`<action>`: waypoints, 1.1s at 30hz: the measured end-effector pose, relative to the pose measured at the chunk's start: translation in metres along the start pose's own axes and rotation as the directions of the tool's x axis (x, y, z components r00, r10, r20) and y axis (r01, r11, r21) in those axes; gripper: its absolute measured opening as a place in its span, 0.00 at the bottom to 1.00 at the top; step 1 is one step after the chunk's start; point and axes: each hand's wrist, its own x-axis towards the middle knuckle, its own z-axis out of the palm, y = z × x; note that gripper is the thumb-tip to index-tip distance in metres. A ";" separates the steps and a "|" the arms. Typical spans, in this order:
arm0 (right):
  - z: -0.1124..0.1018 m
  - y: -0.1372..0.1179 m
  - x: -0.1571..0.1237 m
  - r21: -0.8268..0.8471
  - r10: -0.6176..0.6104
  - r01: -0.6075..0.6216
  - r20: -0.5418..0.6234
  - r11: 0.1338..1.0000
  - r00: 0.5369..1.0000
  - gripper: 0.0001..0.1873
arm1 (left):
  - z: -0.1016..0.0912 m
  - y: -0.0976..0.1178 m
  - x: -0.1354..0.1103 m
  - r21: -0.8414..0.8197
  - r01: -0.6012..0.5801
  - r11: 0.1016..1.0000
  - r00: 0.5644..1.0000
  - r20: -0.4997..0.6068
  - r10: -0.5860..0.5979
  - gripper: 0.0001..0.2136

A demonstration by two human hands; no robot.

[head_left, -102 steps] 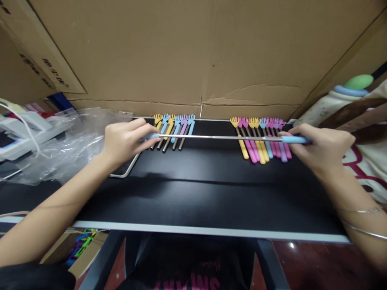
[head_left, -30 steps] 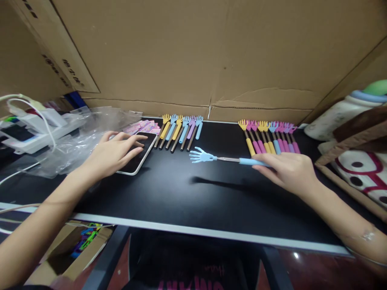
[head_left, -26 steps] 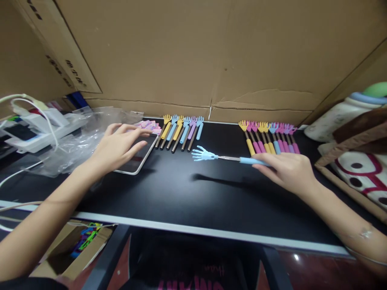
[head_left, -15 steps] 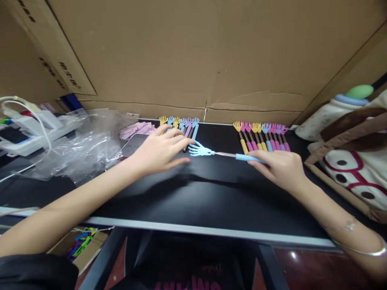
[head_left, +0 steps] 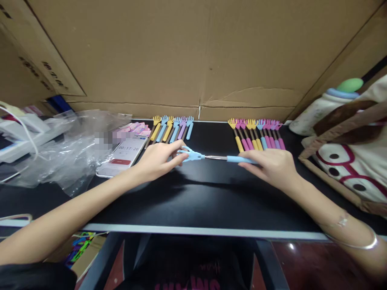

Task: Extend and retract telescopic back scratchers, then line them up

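A light blue back scratcher (head_left: pixel 216 158) with a metal shaft lies level between my hands, above the black table. My right hand (head_left: pixel 270 166) is closed around its blue handle. The fingers of my left hand (head_left: pixel 159 160) are pinched on the claw-shaped head at the other end. Behind my left hand lies a row of back scratchers (head_left: pixel 173 129) in yellow, blue and purple. A second row (head_left: pixel 256 135), in yellow, pink, blue and purple, lies beyond my right hand.
Left on the table (head_left: pixel 208 205) are a phone (head_left: pixel 128 149) showing a timer, crumpled clear plastic bags (head_left: pixel 72 149), pink packets (head_left: pixel 136 129) and a white power strip (head_left: pixel 21 139). At right stand a bottle (head_left: pixel 320 110) and a cloth bag (head_left: pixel 359 173). Cardboard (head_left: pixel 151 52) walls the back.
My left hand has closed from spread fingers onto the head of the back scratcher. The right hand keeps its hold on the handle. More of the phone shows now.
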 end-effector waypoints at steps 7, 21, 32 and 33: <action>0.004 -0.007 0.000 -0.081 -0.100 0.097 -0.037 0.992 0.994 0.16 | 0.014 0.009 0.001 -0.333 0.095 0.938 0.995 0.067 -0.077 0.09; -0.015 -0.004 0.006 0.022 -0.019 0.021 -0.085 1.000 0.996 0.12 | 0.001 0.016 -0.002 -0.208 0.022 0.978 0.988 -0.146 -0.053 0.11; -0.003 0.011 0.000 0.318 0.128 -0.225 0.298 0.921 0.946 0.15 | -0.013 -0.008 0.000 -0.323 0.179 0.929 0.961 0.258 -0.095 0.14; -0.001 0.012 0.000 0.352 0.112 -0.231 0.327 0.907 0.938 0.14 | -0.012 -0.009 0.000 -0.317 0.192 0.929 0.951 0.294 -0.096 0.14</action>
